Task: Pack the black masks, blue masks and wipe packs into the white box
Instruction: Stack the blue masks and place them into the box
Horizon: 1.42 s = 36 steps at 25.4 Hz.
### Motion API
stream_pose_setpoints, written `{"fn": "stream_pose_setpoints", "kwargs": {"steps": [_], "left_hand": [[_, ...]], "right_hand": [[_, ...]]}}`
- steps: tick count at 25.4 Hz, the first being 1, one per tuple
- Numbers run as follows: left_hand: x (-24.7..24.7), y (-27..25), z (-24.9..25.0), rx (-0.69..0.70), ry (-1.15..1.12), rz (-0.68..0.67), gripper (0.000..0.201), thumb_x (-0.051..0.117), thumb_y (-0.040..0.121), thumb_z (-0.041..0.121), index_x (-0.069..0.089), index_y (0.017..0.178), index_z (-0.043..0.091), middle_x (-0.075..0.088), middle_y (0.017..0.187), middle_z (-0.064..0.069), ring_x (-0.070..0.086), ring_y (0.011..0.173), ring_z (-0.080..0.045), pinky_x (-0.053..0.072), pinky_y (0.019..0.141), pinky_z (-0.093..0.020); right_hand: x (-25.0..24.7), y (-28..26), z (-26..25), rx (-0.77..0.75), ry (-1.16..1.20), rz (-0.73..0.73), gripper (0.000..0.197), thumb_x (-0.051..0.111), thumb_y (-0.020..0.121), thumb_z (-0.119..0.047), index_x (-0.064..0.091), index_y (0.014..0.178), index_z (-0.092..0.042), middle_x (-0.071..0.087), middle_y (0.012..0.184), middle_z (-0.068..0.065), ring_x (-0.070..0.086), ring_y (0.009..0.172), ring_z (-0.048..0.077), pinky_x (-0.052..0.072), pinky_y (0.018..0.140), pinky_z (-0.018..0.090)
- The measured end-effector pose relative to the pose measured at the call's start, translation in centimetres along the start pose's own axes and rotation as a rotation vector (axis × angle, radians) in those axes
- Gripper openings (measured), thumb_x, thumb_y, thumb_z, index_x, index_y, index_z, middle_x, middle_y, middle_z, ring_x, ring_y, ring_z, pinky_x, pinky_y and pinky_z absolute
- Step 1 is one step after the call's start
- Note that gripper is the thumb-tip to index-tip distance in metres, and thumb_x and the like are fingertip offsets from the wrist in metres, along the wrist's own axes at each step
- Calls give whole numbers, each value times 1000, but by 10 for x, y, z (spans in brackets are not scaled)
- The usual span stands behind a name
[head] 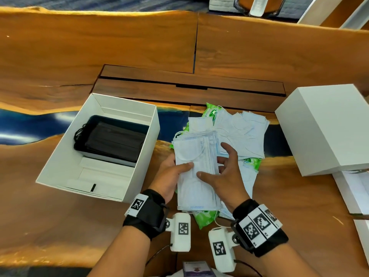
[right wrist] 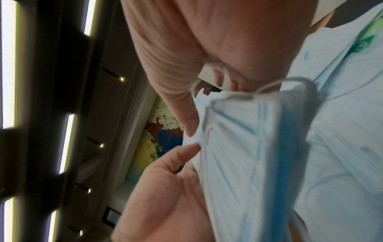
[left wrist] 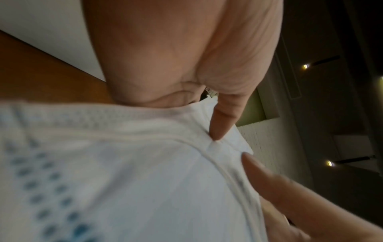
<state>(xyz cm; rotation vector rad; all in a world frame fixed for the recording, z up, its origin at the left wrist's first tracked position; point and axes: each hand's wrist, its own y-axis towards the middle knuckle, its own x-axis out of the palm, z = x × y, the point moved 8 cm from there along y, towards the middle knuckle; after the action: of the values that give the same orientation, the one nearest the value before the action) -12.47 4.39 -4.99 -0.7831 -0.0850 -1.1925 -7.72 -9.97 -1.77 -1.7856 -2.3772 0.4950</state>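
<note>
The open white box [head: 144, 156] stands at the left with a stack of black masks [head: 113, 140] lying inside. To its right, a stack of blue masks [head: 196, 156] is held above the table. My left hand [head: 175, 168] grips its left edge, thumb [left wrist: 221, 121] on top and fingers hidden below. My right hand [head: 217, 168] pinches the right edge, with its thumb [right wrist: 186, 117] pressing on the stack [right wrist: 238, 147]. More loose blue masks [head: 243, 134] lie fanned out behind. Green wipe packs [head: 211, 112] [head: 251, 161] [head: 203, 216] are mostly hidden beneath them.
A white box lid [head: 327, 126] sits at the right, with more white boxes [head: 355, 188] by the right edge. A dark wooden hatch [head: 187, 90] runs behind the pile. The wooden table [head: 60, 216] has a blue resin strip.
</note>
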Motion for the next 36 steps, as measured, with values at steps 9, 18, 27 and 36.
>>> {"fn": "stream_pose_setpoints", "kwargs": {"steps": [9,18,27,36], "left_hand": [[12,-1,-4,29,-110,77,38,48,90,-3,62,121,13,71,115,-13,69,104,-30,56,84,-40],[11,13,-2,70,-384,139,42,60,89,-1,58,130,7,66,126,-15,63,116,-33,49,99,-52],[1,16,34,62,-44,70,51,70,80,17,53,127,8,68,119,-12,68,100,-26,58,70,-37],[3,27,22,113,326,64,28,69,89,17,65,117,15,71,118,-5,68,107,-22,53,94,-40]], "right_hand": [[13,6,1,22,-141,-181,40,63,92,-17,46,128,-18,60,126,-3,58,114,13,49,100,37],[-26,4,19,274,376,-179,34,73,75,-2,64,108,-9,71,110,13,70,93,25,59,73,35],[-72,22,7,293,396,-76,51,70,71,6,62,121,4,67,119,22,61,115,40,43,105,55],[-54,22,13,298,361,-142,60,80,61,-10,65,119,-2,70,116,16,65,112,35,48,101,50]]}}
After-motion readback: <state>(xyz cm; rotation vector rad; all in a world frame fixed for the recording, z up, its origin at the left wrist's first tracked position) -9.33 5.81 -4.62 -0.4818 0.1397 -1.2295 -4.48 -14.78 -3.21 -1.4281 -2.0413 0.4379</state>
